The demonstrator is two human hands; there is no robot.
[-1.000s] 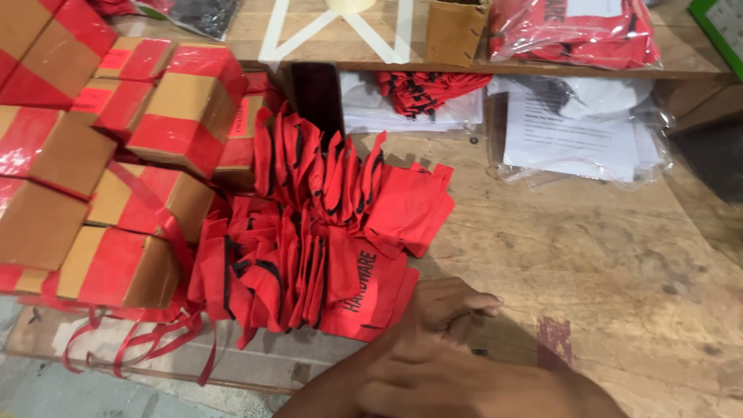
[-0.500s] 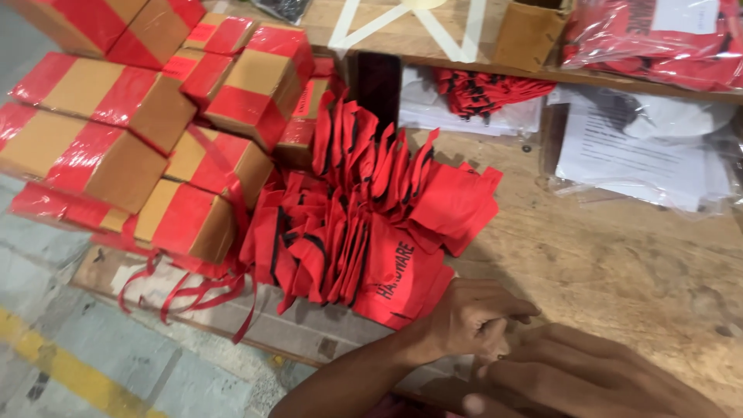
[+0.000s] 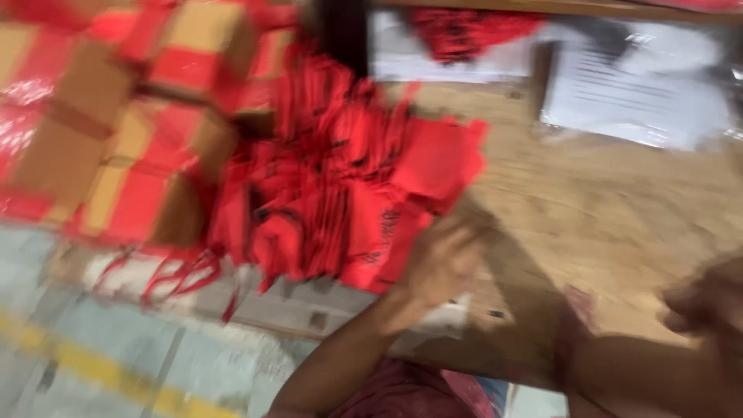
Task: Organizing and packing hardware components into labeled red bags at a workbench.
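Blurred view: my left hand [image 3: 443,263] touches the near edge of the red bag pile [image 3: 340,193] on the wooden counter [image 3: 619,209]; its grip unclear. My right hand [image 3: 708,298] hovers apart, grip unclear.

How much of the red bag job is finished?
Looks done: boxes wrapped in red tape, stacked at left. In hand: the left hand touches the edge of the red bag pile; the blurred right hand is off it. Left: the whole pile on the wooden table.
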